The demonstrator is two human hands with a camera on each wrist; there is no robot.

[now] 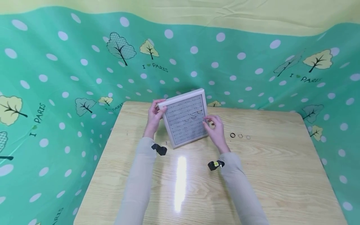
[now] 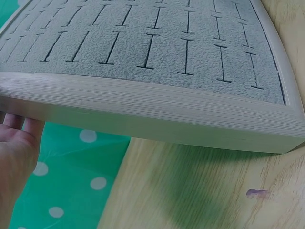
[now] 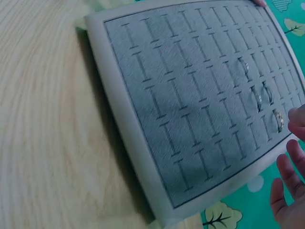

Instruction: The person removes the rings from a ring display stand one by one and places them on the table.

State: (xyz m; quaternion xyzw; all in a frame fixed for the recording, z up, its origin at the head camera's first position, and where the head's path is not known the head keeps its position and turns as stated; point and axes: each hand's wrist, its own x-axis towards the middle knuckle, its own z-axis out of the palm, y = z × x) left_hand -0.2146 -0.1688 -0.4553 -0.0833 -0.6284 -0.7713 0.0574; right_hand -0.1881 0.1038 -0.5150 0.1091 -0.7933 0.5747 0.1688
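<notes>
A white-framed ring display tray point(image 1: 182, 137) with grey padded, slotted rows stands tilted on the table. My left hand point(image 1: 154, 118) grips its upper left corner, thumb on the front of the frame; the fingers point(image 2: 33, 128) show below the frame in the left wrist view. Several rings sit in slots, among them a gold-toned ring point(image 3: 279, 121) and a silver ring point(image 3: 244, 67). My right hand point(image 1: 216, 128) is at the tray's right edge, thumb and index fingertips close together over the padding. I cannot tell whether a ring is between them.
To the right of the tray, a black ring point(image 1: 232, 135) and two paler rings, one of them a pinkish ring point(image 1: 240, 136), lie in a row on the wooden table point(image 1: 281, 168). A green dotted cloth point(image 1: 180, 50) hangs behind and along the sides.
</notes>
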